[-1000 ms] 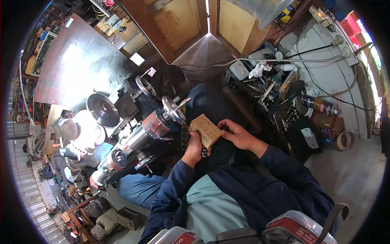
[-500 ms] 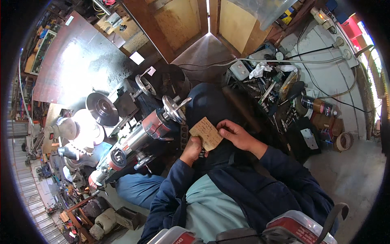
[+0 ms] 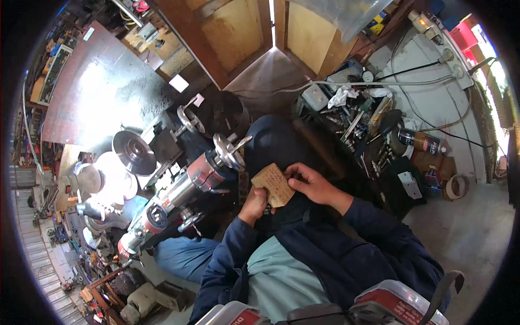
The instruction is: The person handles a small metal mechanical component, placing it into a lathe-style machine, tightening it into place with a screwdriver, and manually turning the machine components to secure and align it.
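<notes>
From my remote station I log: tan handwritten card point(image 3: 275, 187) above the lap, gripped at its lower-left edge by the left hand point(image 3: 253, 208), thumb over the face. Right hand point(image 3: 318, 187) meets the upper-right edge, fingers curled; pinching or merely touching, cannot tell. Card matte, stiff-looking, squarish; long axis unclear. Metal handwheel point(image 3: 229, 152) lies up-left.

Cluttered workshop, metal lathe point(image 3: 181, 189), heaped tools point(image 3: 355, 127)

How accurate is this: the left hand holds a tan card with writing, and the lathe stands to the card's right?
The side is wrong: the head view shows the lathe to the left of the tan card. The left hand does hold that card.
</notes>
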The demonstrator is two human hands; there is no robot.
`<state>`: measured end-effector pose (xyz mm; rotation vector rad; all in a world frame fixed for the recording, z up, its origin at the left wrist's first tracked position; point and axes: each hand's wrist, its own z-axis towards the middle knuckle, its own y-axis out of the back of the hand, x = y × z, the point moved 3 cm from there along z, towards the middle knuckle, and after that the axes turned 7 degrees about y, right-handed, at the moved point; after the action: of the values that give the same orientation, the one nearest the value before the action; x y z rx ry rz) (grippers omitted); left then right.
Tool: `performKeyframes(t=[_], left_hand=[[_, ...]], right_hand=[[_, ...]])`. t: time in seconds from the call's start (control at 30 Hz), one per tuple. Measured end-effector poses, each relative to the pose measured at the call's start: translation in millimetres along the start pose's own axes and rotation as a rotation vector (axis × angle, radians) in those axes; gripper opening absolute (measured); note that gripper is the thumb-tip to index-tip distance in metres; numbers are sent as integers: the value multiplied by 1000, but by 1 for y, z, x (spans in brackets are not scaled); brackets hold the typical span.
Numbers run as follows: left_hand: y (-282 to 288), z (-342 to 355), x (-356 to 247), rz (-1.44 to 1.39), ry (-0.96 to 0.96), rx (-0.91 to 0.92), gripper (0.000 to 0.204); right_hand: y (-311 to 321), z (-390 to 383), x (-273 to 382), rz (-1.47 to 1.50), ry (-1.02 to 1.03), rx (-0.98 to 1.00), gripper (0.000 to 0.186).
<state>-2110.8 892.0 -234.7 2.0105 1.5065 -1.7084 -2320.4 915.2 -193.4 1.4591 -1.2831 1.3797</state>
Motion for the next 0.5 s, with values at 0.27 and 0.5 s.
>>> performKeyframes(t=[0.27, 0.5], left_hand=[[-44, 3, -27, 70, -33, -354, 56], [-90, 15, -80, 52, -74, -313, 47]], right_hand=[[-15, -17, 29, -251, 364, -81, 68], [1, -11, 66, -193, 371, -190, 74]])
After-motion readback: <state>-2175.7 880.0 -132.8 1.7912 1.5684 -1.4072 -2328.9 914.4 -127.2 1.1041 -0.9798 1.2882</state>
